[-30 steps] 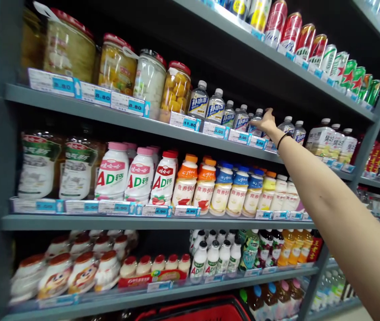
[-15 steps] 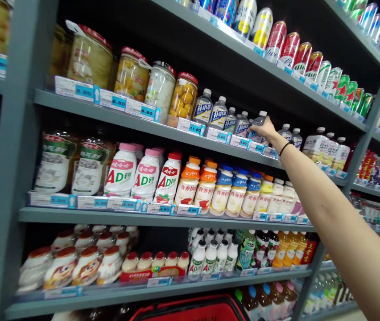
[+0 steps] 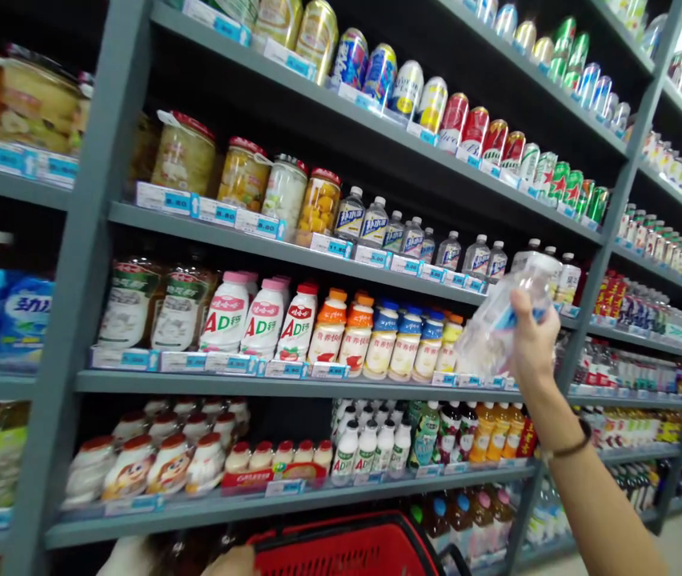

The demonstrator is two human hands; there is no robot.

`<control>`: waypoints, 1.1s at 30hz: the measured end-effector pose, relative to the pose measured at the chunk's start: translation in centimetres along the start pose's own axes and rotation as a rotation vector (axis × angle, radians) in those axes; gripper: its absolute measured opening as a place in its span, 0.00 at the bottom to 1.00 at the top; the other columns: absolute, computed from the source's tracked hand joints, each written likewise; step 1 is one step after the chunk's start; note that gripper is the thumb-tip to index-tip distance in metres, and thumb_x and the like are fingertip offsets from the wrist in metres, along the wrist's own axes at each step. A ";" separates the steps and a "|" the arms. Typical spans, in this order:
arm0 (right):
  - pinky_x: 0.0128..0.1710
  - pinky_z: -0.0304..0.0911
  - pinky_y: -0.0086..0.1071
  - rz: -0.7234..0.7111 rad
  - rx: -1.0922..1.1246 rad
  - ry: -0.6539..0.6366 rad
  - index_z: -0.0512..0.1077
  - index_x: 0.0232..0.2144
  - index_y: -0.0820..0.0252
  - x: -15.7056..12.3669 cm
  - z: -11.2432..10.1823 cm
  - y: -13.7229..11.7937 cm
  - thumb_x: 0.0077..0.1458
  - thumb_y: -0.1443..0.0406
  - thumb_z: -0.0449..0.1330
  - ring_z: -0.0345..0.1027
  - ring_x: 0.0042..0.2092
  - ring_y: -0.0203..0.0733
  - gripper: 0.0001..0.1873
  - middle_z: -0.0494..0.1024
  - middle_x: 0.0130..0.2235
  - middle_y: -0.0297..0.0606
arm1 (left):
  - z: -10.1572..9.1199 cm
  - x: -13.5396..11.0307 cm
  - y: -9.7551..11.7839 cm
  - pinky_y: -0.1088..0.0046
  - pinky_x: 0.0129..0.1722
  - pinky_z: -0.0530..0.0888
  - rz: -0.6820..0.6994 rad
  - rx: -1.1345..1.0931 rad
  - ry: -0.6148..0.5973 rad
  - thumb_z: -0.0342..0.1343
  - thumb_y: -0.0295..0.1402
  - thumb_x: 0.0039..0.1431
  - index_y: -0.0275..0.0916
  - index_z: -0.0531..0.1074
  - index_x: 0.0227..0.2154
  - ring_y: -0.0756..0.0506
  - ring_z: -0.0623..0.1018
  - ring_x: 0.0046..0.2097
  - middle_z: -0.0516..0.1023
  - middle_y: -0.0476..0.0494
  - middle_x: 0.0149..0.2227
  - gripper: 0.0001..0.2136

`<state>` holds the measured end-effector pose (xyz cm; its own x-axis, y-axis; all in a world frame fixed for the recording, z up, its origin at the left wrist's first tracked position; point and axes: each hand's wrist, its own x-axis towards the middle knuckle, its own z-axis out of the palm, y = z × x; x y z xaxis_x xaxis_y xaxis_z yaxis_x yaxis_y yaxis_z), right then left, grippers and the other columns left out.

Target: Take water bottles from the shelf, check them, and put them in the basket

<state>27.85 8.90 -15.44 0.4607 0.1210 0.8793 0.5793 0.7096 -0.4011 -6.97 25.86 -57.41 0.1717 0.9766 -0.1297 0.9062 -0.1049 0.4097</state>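
right hand point(image 3: 534, 340): clear bottle point(image 3: 485, 330) gripped, held tilted before shelves point(image 3: 293, 389) | left hand point(image 3: 233, 562): mostly cropped beside red basket point(image 3: 332, 552), grip can't be told

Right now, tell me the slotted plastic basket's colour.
Red; the slotted plastic basket shows best at the head view's bottom edge.

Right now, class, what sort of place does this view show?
Probably a supermarket: price tags line the shelves, drink cans stand in rows, and a red shopping basket shows below.
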 end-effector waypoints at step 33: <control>0.26 0.68 0.31 1.870 1.075 -0.670 0.78 0.47 0.62 -42.0 -3.3 12.7 0.64 0.40 0.51 0.75 0.32 0.45 0.34 0.82 0.38 0.47 | 1.9 -7.5 12.1 0.69 0.41 0.78 0.105 -1.567 -0.105 0.72 0.50 0.45 0.34 0.72 0.49 0.40 0.82 0.44 0.82 0.34 0.46 0.33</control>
<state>18.12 10.53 -58.31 -0.4725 0.8643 -0.1727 -0.6625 -0.4775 -0.5772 3.47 16.88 -53.23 0.2911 0.9538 -0.0746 -0.3848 0.1881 0.9036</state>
